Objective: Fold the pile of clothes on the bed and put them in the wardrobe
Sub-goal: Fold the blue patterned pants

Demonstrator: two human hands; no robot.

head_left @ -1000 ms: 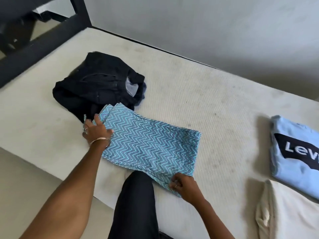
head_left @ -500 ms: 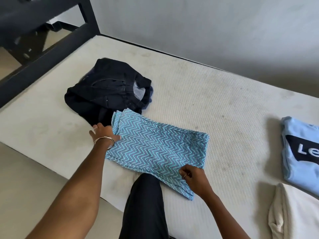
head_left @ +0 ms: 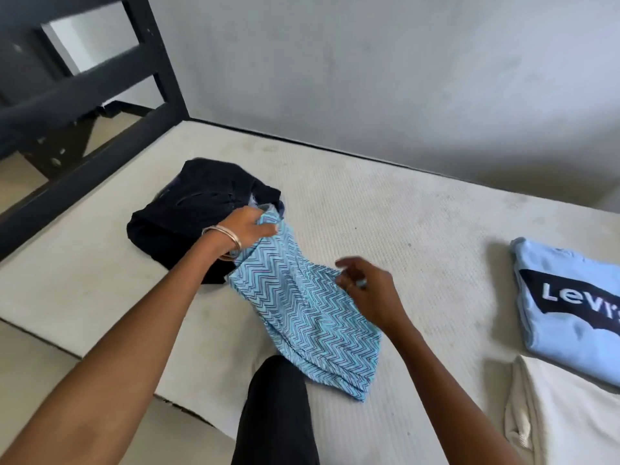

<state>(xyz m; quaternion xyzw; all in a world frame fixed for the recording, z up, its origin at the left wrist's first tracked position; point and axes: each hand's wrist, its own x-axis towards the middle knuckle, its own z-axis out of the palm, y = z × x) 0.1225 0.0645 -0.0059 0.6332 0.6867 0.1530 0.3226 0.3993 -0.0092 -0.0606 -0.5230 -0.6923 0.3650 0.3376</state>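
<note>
A blue zigzag-patterned garment (head_left: pixel 302 317) lies partly folded near the front edge of the bare mattress (head_left: pixel 419 229). My left hand (head_left: pixel 250 229), with a bangle on the wrist, grips its far left end and lifts it over the fabric. My right hand (head_left: pixel 367 292) hovers over the garment's right part with fingers loosely spread; it is blurred and holds nothing that I can see. Behind the left hand lies a crumpled dark garment (head_left: pixel 188 213).
A folded light blue T-shirt (head_left: pixel 570 307) with a dark logo lies at the right, a folded cream garment (head_left: pixel 563 417) in front of it. A black bed frame (head_left: pixel 100 95) stands at the left, a grey wall behind. My dark-clothed knee (head_left: pixel 275 414) rests against the mattress edge.
My left hand has lifted the garment's left end and carried it rightward over the rest. My right hand has let go of the front corner and risen above the fabric.
</note>
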